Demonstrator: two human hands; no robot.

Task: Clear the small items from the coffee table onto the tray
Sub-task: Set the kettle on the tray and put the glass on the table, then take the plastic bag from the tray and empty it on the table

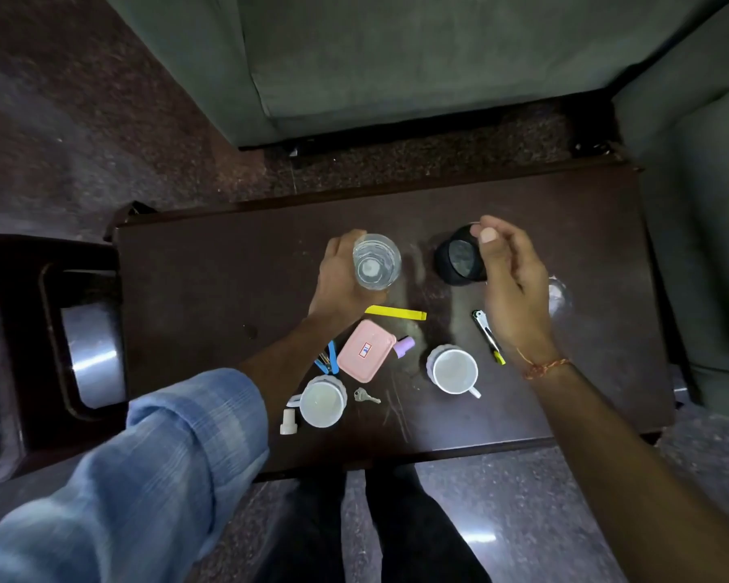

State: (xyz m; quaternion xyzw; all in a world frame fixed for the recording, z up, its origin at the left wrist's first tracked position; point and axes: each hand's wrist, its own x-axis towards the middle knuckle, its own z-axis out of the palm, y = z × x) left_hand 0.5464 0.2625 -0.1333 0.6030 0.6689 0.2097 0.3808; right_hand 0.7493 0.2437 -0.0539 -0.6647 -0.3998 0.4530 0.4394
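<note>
My left hand [337,284] is wrapped around a clear drinking glass [376,261] at the middle of the dark coffee table [211,296]. My right hand [510,279] grips the rim of a black cup [455,258], thumb on the near edge. Nearer to me lie a yellow strip [396,312], a pink lidded box [366,350], a lilac bottle [404,345], blue clips [327,358], a key [366,395], a small white cap [288,422], a nail clipper [488,334] and two white mugs [323,401] [454,369]. A second clear glass [560,296] is half hidden behind my right hand.
A steel tray [93,355] rests on a dark side stand [30,418] left of the table. A grey-green sofa [396,61] stands behind the table and another seat [703,246] at its right. My legs stand at the table's front edge.
</note>
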